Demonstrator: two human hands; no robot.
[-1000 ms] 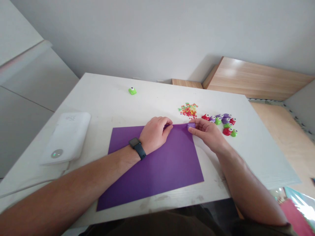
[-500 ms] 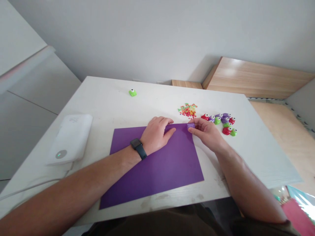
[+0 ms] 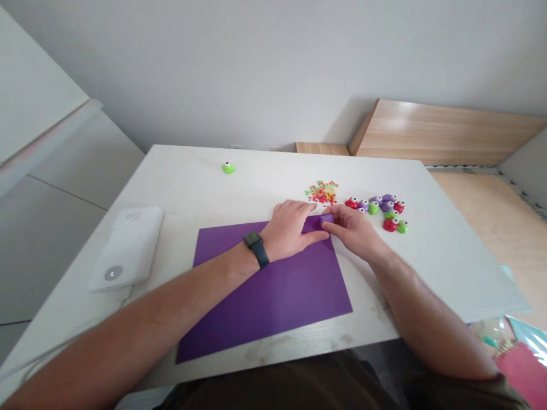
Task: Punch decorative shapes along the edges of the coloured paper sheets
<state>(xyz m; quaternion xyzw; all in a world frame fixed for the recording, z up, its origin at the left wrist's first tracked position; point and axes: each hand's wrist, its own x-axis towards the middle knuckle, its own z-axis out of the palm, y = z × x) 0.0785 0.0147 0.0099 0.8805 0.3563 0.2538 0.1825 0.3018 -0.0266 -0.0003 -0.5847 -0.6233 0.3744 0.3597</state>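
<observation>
Head view: a white table [image 3: 431, 245] bears a purple sheet of paper [image 3: 273, 302], laid flat with its long side running left to right across the person, its right end angled slightly away. To its left lies a white box [image 3: 128, 245].

The left hand [image 3: 286, 230] is spread over the paper's far part, thumb and fingers apart, with nothing visible in its grasp; its thumb reaches just beside the right thumb, and I cannot tell whether they touch. The right hand [image 3: 354, 230] pinches a purple punch [image 3: 325, 218] between thumb and fingers at the far edge, near the right corner. One end of the punch sticks out leftward; the rest is covered, so its facing and long axis cannot be told.

The step in hand seems to be setting the punch on the paper's edge; the next move would call for a steady sheet and a firm squeeze.

Beyond the right hand sits a group of punches [image 3: 373, 209]; a lone green punch [image 3: 228, 168] stands far left. Smallest are the coloured paper bits [image 3: 323, 196], heaped near the far edge.
</observation>
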